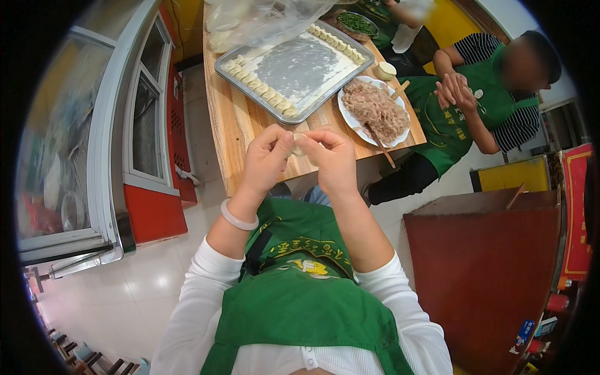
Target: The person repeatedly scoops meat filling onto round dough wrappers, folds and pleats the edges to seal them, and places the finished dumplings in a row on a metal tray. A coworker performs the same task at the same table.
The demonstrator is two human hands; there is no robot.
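Between my two hands, over the near edge of the wooden table, is a small dumpling [297,146] of pale dough. The fingers and thumb of my left hand [274,152] pinch one side of it, and those of my right hand [329,152] pinch the other. Just beyond them lies a floured metal tray [300,119] with rows of folded dumplings [262,90] along its left and far right sides. To the right, a white plate [347,117] holds minced meat filling [375,110] with wooden sticks in it. A stack of round dough wrappers [386,70] sits beside the plate.
Clear plastic sheeting [262,23] covers the tray's far left corner. A bowl of chopped greens [357,24] stands at the back. A co-worker in a green apron [487,108] is at the table's right side, and part of another person shows behind. A glass-fronted cabinet [152,117] stands left.
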